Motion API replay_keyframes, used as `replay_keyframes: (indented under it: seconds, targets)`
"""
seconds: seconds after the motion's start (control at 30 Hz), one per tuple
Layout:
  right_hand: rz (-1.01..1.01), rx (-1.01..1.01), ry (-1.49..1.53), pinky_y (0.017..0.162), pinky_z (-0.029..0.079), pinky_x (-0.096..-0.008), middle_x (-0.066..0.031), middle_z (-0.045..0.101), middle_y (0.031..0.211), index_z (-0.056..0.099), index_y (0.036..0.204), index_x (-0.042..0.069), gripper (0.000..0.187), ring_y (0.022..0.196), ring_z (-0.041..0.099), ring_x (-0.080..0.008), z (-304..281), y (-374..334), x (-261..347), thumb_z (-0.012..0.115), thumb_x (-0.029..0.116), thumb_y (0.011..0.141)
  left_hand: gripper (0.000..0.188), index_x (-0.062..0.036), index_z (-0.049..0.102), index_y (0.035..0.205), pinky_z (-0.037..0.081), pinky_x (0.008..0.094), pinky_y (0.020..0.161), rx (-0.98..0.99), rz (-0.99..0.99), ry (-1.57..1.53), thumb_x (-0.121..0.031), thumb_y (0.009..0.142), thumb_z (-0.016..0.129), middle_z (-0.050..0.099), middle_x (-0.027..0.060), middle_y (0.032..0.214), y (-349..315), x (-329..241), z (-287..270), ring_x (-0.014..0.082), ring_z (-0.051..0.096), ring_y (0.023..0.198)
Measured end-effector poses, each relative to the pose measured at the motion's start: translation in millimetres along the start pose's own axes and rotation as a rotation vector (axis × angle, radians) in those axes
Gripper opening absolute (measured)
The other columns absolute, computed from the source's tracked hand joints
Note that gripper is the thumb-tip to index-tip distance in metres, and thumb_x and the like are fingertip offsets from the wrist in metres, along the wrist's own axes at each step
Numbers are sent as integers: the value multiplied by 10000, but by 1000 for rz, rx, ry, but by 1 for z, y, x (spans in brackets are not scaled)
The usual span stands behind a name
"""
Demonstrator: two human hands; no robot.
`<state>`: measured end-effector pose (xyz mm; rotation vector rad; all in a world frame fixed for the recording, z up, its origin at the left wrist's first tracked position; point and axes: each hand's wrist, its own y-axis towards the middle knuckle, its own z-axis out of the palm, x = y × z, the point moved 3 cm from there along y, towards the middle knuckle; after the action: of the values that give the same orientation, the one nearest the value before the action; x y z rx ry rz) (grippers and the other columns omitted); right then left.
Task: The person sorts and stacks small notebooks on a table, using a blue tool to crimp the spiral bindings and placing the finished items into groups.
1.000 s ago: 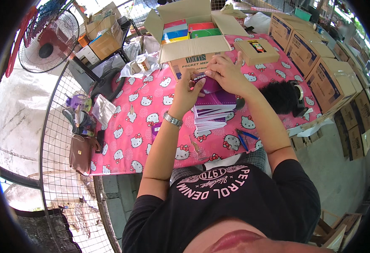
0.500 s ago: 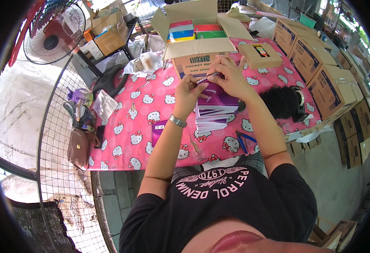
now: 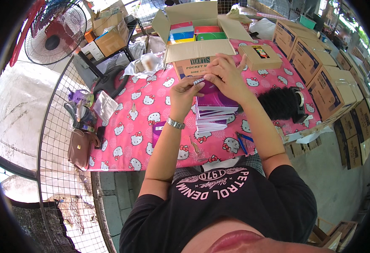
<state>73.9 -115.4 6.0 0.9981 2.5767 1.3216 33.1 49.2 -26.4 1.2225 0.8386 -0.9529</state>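
Just in front of the open carton, my left hand [image 3: 186, 92] is closed, thumb and fingers pinching the end of a small spiral-bound notebook with a purple cover [image 3: 209, 89]. Its binding coil [image 3: 198, 81] shows between my two hands. My right hand [image 3: 225, 78] is closed on the same notebook from the other side, thumb by the coil and fingers bent over the top. Much of the notebook is hidden behind the hands. Right below them stands an uneven stack of purple-covered notebooks [image 3: 212, 120], white page edges toward me.
An open carton [image 3: 191, 67] holds colourful notebooks. Beside it lies a flat brown box [image 3: 261, 57]. Pliers with blue handles [image 3: 245, 141], a black fuzzy thing [image 3: 275, 103], a tape dispenser [image 3: 299, 105] and another purple notebook [image 3: 157, 131] lie on the pink tablecloth [image 3: 138, 114]. Cartons [image 3: 330, 90] line the right.
My left hand has turned and shifted slightly left and down along the coil. My right hand has moved a little left, its fingers closer together. The stack stays put.
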Motion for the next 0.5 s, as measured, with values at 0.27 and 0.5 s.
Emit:
replay_keyframes:
  seconds: [0.27,0.5]
  targets:
    - [0,88,92,1076,-131,-658,52,599,1039,659,935,173,85,1267,451,-176,-6,0,10,682,212,862,208,76,661,1076,636,311,664,62,-62,0,7,880,668,696,116,935,-7,-3,-5,180,693,798]
    - [-73,93,153,1115,-88,-609,32,606,1016,641,938,147,112,1179,503,-176,-14,6,13,694,159,840,187,92,656,1043,634,305,658,53,-57,7,-4,884,670,692,120,927,-9,-15,-1,180,693,778]
